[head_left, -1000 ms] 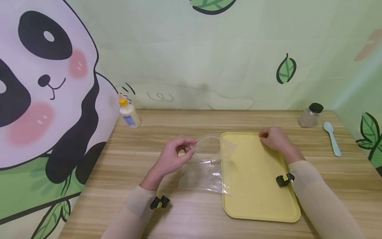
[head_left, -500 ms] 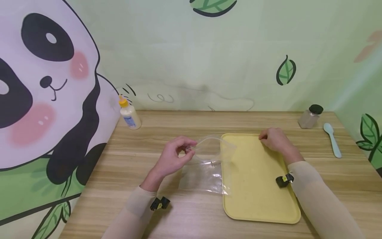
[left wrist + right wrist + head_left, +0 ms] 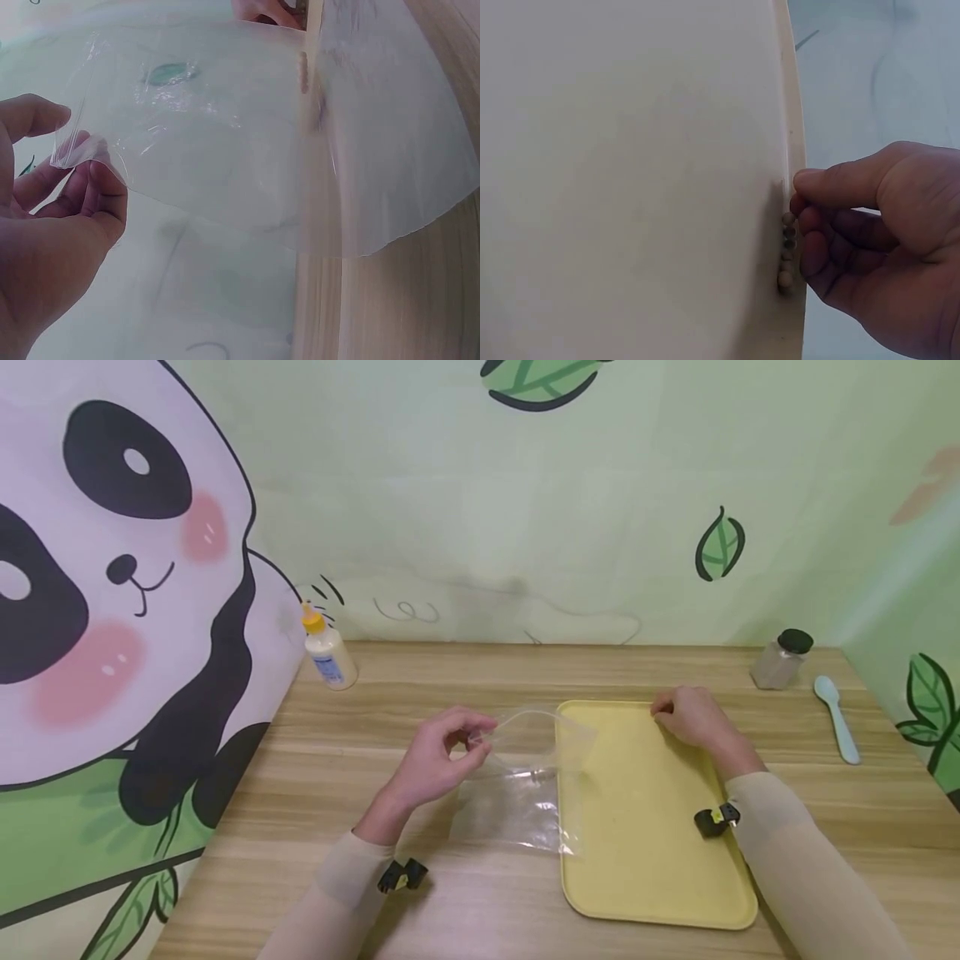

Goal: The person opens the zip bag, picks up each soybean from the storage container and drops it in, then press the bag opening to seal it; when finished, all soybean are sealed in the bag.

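Note:
My left hand (image 3: 442, 752) pinches the upper left corner of a clear zip bag (image 3: 517, 810) between thumb and fingers. The bag's mouth bows apart, and its right part overlaps a yellow tray (image 3: 645, 827). In the left wrist view the bag (image 3: 202, 127) spreads away from my fingertips. At the tray's far right corner, my right hand (image 3: 690, 714) grips the rim, thumb against the edge and other fingers curled. Several small round brown beads (image 3: 787, 251) line the inside of that rim beside my fingers in the right wrist view; in the head view my hand hides them.
A white glue bottle with a yellow cap (image 3: 330, 656) stands at the back left. At the back right are a black-lidded clear jar (image 3: 780, 662) and a pale blue spoon (image 3: 837, 718). A printed wall cloth (image 3: 450, 518) closes off the table's back.
The head view has tilted up slightly, so everything sits a little lower in it. Both hands keep their hold, and neither the bag nor the tray has visibly moved on the table.

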The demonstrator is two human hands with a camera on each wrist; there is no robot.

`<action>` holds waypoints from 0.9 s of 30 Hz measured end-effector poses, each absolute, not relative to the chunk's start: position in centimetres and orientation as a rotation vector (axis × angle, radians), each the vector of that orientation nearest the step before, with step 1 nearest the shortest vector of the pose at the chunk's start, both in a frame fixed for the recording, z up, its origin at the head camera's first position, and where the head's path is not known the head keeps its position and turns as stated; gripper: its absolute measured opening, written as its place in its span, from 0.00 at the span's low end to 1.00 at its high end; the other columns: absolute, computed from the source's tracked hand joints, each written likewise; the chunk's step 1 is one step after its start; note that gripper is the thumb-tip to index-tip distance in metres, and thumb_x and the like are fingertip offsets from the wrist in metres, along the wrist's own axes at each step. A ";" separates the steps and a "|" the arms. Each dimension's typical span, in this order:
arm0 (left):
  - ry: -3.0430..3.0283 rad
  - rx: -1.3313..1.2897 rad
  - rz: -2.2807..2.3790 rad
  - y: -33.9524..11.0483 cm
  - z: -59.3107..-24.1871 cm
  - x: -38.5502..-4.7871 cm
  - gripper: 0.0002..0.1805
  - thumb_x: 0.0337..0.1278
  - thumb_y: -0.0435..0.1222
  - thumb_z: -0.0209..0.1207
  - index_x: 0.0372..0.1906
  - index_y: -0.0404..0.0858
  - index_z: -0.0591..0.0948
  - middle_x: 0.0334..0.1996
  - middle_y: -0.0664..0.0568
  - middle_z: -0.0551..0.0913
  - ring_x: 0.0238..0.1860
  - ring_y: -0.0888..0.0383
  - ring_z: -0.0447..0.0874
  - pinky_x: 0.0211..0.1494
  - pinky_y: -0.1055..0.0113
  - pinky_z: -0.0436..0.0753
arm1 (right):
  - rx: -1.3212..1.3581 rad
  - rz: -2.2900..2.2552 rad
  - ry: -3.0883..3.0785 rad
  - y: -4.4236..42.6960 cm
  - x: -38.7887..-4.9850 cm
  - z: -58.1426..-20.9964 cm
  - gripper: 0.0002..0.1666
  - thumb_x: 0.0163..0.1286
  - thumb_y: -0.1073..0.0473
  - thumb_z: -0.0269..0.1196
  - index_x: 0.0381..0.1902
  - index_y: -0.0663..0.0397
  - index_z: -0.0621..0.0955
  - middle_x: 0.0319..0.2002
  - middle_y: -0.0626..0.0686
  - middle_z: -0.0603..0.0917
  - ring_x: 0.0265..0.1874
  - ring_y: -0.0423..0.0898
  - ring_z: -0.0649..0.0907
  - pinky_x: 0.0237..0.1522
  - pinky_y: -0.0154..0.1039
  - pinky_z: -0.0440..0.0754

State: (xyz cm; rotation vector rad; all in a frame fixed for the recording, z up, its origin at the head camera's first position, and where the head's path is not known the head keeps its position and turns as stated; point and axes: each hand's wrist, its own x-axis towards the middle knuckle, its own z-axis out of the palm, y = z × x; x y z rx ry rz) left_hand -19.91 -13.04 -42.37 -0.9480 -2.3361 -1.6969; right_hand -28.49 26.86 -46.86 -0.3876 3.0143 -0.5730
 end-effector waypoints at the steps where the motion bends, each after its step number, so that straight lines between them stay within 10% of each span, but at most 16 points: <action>1: -2.338 -0.946 -1.697 -13.0 -42.4 -19.9 0.15 0.53 0.22 0.62 0.48 0.27 0.80 0.37 0.43 0.82 0.37 0.57 0.78 0.42 0.63 0.85 | -0.386 -0.579 3.016 26.8 -28.4 -46.8 0.11 0.66 0.64 0.60 0.42 0.63 0.85 0.41 0.63 0.86 0.38 0.54 0.83 0.43 0.51 0.81; 27: -2.364 -0.923 -1.696 -12.4 -39.2 -18.0 0.14 0.51 0.18 0.59 0.45 0.20 0.78 0.37 0.32 0.81 0.36 0.55 0.78 0.43 0.63 0.85 | -0.460 -0.800 3.074 24.8 -27.2 -43.7 0.12 0.68 0.64 0.60 0.45 0.63 0.85 0.41 0.62 0.87 0.39 0.54 0.84 0.42 0.52 0.83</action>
